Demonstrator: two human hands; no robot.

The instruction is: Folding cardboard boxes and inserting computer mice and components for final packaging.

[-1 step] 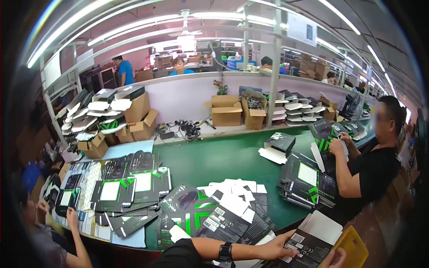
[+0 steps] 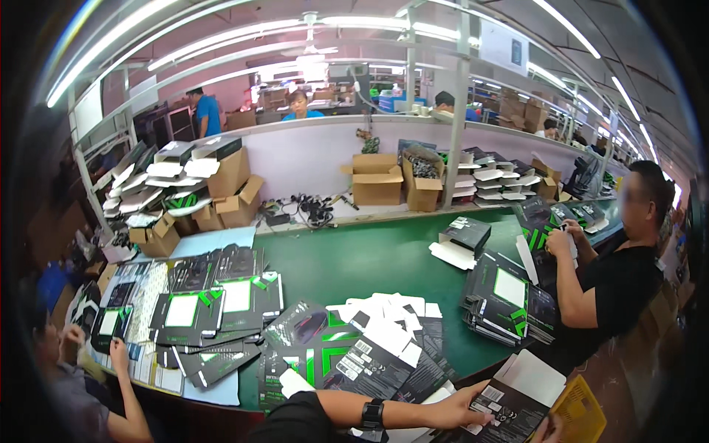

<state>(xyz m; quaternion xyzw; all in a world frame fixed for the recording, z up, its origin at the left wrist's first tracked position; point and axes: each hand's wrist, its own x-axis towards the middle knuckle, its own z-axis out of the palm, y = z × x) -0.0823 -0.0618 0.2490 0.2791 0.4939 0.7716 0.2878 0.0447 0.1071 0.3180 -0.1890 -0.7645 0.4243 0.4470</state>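
A black printed carton (image 2: 509, 407) with a raised white inner flap (image 2: 533, 378) is in front of me at the lower right. My left hand (image 2: 456, 410), wearing a dark watch on its wrist, grips the carton's left edge with the thumb over the printed face. At the carton's lower right edge is my right hand (image 2: 548, 428), its fingers bent against it and partly cut off by the frame. Just left of the carton, flattened black and green cartons (image 2: 377, 362) lie in a loose heap, several with white flaps (image 2: 391, 336) showing.
A yellow plastic basket (image 2: 583, 413) stands beyond my right hand. At the right, a person in black (image 2: 613, 280) handles a small item beside stacked cartons (image 2: 502, 295); another person (image 2: 81, 391) works at the left. Open brown boxes (image 2: 377, 184) line the green table's (image 2: 332, 258) far side.
The view has shifted slightly, so the background sits a little further right and lower. My right hand shows lower at the carton's edge; my left hand keeps its grip.
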